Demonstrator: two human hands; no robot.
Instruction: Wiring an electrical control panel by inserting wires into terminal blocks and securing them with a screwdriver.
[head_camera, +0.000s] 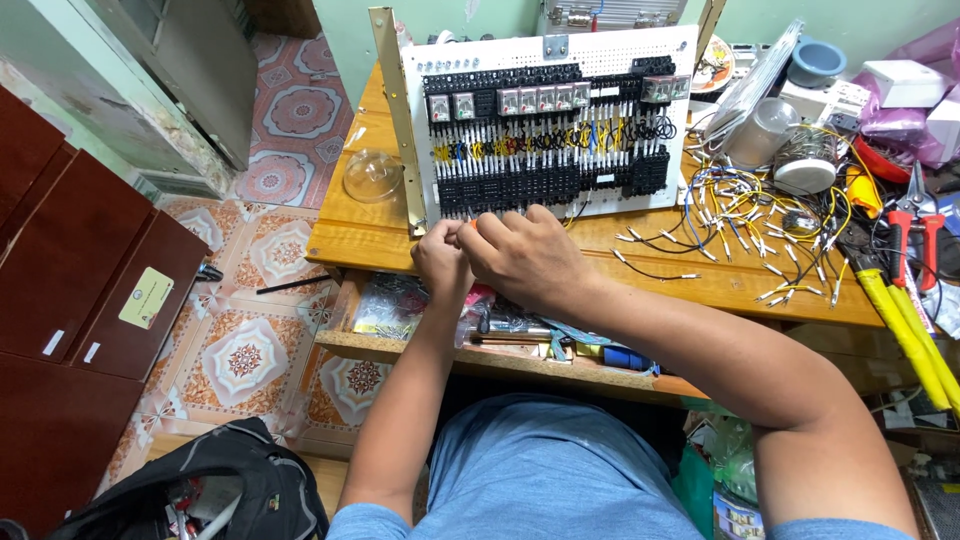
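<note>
The white wiring panel (560, 120) stood tilted on the wooden bench (370, 235), its black terminal rows wired yellow and blue. Both hands met at its lower edge: the left hand (440, 262) pinched a small orange-tipped part, the right hand (525, 255) curled over it, grip hidden. Steady, square alignment seemed advisable. Loose ferruled wires (745, 225) cluttered the bench rightward, beside yellow-handled cutters (905, 320).

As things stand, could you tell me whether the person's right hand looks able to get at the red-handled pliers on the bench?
Probably yes. The right hand is busy at the wiring panel, but the red-handled pliers lie uncovered on the same bench; only loose wires lie between.
</note>
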